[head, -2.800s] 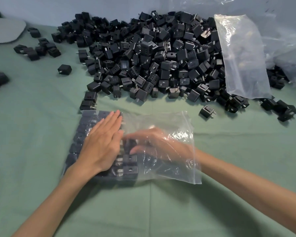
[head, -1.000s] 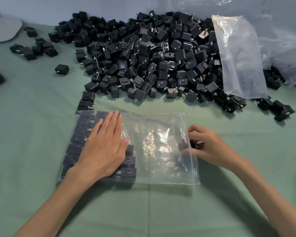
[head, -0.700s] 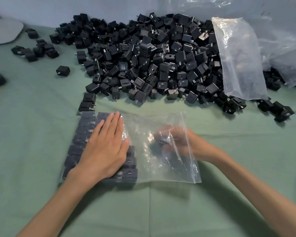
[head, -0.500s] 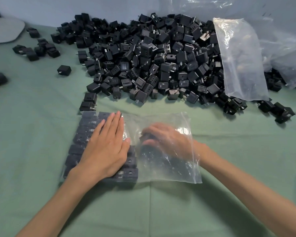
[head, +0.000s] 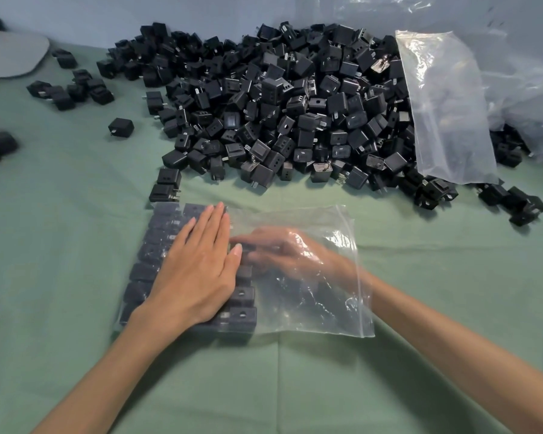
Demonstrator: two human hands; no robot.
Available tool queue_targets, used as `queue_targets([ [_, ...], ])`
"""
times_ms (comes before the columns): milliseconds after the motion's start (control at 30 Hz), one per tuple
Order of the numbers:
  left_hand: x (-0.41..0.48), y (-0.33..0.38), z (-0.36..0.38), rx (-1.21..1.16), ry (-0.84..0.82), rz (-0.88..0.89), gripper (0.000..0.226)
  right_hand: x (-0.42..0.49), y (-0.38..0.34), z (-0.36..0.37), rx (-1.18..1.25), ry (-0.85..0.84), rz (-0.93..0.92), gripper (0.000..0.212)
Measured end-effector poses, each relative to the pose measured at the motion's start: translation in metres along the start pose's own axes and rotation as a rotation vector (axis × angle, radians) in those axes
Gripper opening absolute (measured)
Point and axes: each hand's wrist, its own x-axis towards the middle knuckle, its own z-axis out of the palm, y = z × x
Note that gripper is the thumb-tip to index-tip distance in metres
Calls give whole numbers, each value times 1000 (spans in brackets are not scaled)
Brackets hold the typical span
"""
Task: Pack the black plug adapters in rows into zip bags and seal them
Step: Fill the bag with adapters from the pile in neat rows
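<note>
A wrinkled green-clothed surface [head: 63, 277] fills the view; behind the surface rises a plain, evenly lit blue-grey wall [head: 101, 10].

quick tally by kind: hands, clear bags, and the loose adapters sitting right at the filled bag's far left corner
hands: 2, left hand and right hand
clear bags: 2, zip bag being filled and empty bag on the pile
corner adapters: 2
total: 6
far-right plastic unclear, left out

Right hand [head: 282, 252] blurred inside zip bag [head: 314, 311]; what grip holds, cannot tell
</note>
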Motion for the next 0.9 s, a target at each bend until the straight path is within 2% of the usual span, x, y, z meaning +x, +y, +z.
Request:
queue_targets([
  [200,-1,-3,-4,-130,5,-12,74,3,1,11,13,71,-35,35],
  [300,-1,-5,-8,-152,-38,0,89,0,2,11,180,90,53,40],
  [400,0,-6,-12,-218,-60,13,98,-2,6,13,323,118,118,32],
  [467,1,-5,-16,-468,-13,-38,89,0,6,13,399,140,121,31],
  [567,1,-9,-19,-976,64,-224,72,-3,5,7,463,114,122,31],
  [633,1,-13,-19,-1131,84,-281,66,-6,5,2,479,48,120,25],
  [800,2,-13,-18,-1186,105,-277,62,-1,7,0,398,-36,157,26],
  [900,2,-12,-17,-1111,88,-282,62,0,8,0,358,-71,208,32],
])
